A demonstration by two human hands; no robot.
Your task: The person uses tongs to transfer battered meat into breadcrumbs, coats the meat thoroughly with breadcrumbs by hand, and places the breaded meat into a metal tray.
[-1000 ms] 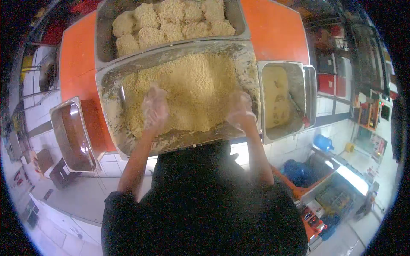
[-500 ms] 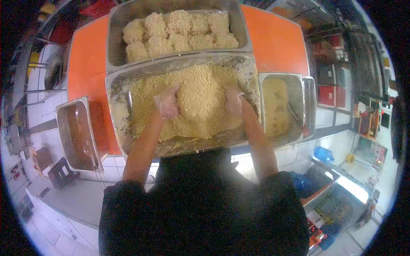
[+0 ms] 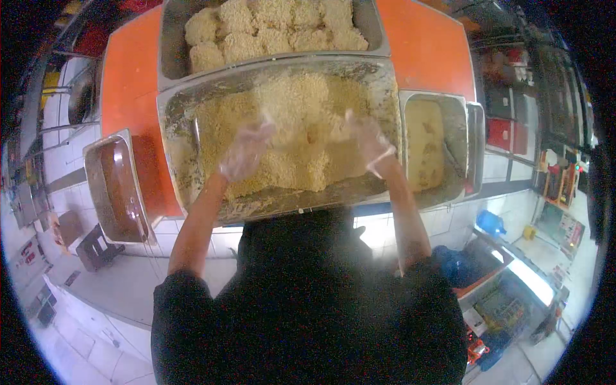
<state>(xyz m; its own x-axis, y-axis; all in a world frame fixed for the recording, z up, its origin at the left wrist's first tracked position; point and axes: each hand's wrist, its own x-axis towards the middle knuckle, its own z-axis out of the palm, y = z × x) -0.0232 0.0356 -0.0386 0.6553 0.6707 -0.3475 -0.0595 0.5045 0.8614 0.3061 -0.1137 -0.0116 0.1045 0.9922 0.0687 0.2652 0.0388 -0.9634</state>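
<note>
A wide metal pan (image 3: 176,144) in front of me holds a layer of pale, coarse crumbs (image 3: 292,170), heaped up in its middle. My left hand (image 3: 246,153), in a clear plastic glove, is over the left side of the heap with its fingers stretched forward. Over the right side is my right hand (image 3: 372,146), gloved the same way, fingers extended and palm turned inward. Both hands look open, and a gap lies between them. A small brownish patch shows among the crumbs there. Some motion blur softens the fingertips and the heap.
Behind stands a second metal pan (image 3: 174,54) with several crumb-coated pieces (image 3: 273,38) in rows. To the right is a pan of yellowish liquid (image 3: 425,144) with lumps in it. A narrower pan (image 3: 119,192) stands at the left. Orange counter surface (image 3: 131,77) flanks the pans.
My hands have moved apart, off the rounded, crumb-covered mound they were cupping. That mound has spread into a looser, uneven heap. The view has shifted slightly, with the back pan now higher in frame.
</note>
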